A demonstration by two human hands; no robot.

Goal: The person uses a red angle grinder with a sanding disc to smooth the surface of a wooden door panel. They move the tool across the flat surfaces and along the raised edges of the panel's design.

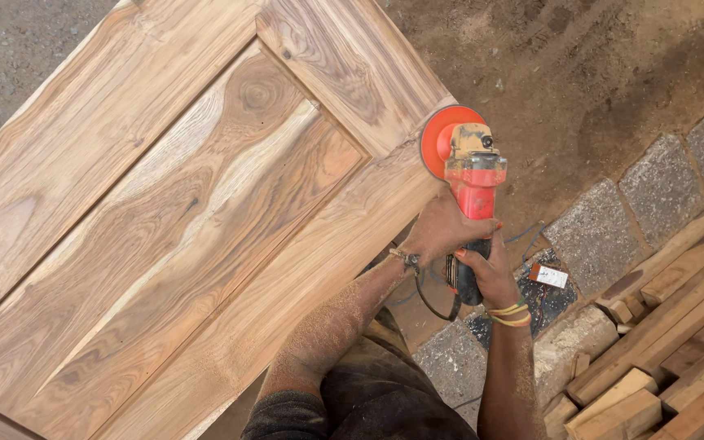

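A red angle grinder (473,183) with an orange sanding disc (442,140) rests its disc against the right edge of a large panelled wooden door (173,212) lying flat. My left hand (442,230) grips the grinder's body just behind the head. My right hand (490,273) holds the rear of the handle, with yellow bands on the wrist. Sawdust covers my left forearm. The grinder's black cord (433,305) loops down below my hands.
A stack of short wooden offcuts (678,326) lies at the lower right. Grey paving stones (637,204) border brown dirt ground (580,73) to the right of the door. A small white and red block (549,275) sits on the stones near my right hand.
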